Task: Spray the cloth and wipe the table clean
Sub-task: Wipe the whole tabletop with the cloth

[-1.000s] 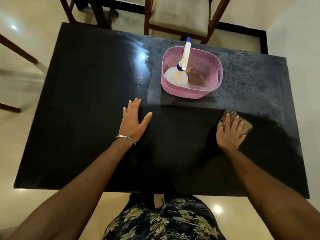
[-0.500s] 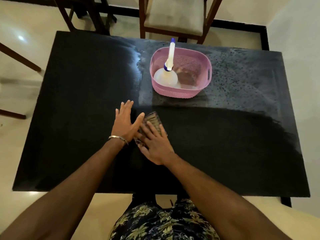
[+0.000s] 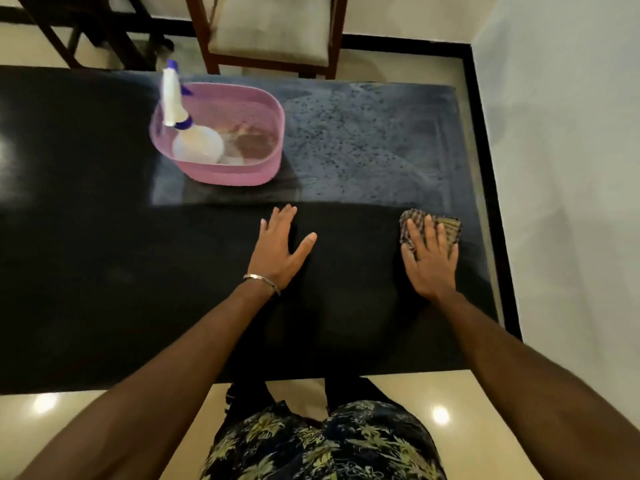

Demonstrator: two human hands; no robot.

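My right hand [image 3: 430, 259] presses flat on a checked cloth [image 3: 449, 227] near the right edge of the black table [image 3: 104, 271]. The cloth shows beyond my fingertips. My left hand [image 3: 280, 249] lies flat on the table's middle, fingers spread, holding nothing. A white spray bottle [image 3: 188, 133] with a blue collar stands in a pink basket [image 3: 242, 173] at the back, well beyond both hands. The far right part of the tabletop looks grey and speckled.
A brown cloth or sponge [image 3: 254, 145] lies in the basket beside the bottle. A wooden chair [image 3: 273, 26] stands behind the table. A white wall [image 3: 571, 168] runs close along the table's right edge. My patterned shorts show below the near edge.
My right hand slid the cloth from beside my left hand in the middle out to the right edge. My left hand stayed planted. The view shifted right.
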